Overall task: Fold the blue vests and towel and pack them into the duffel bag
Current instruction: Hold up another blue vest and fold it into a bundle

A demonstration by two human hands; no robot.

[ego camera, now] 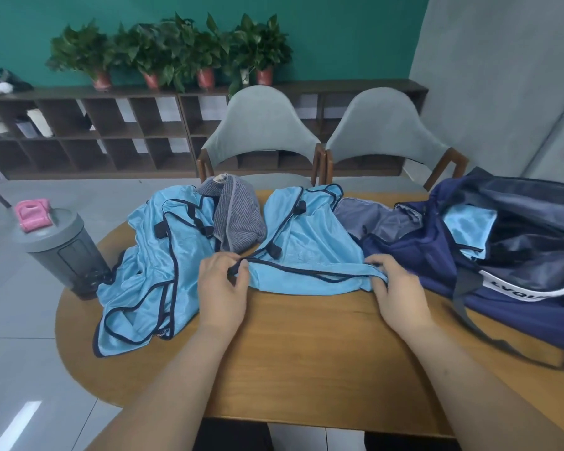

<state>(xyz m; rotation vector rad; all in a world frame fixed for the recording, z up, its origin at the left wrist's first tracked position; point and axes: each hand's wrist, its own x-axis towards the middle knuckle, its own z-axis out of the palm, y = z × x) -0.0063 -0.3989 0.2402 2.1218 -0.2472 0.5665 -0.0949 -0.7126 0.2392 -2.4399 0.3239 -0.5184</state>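
A light blue vest (pixel 310 249) with dark trim lies across the middle of the wooden table (pixel 306 353). My left hand (pixel 222 288) pinches its near left corner, and my right hand (pixel 394 291) grips its near right corner. Another blue vest (pixel 150 271) lies crumpled on the left. A grey striped towel (pixel 238 219) sits bunched between the two vests. The navy duffel bag (pixel 502 255) stands open at the right, with a folded piece of blue cloth (pixel 469 229) inside it.
A grey shaker bottle (pixel 62 249) with a pink lid stands at the table's left edge. Two grey chairs (pixel 261 135) face the far side. Behind them runs a low shelf (pixel 111 135) topped with potted plants.
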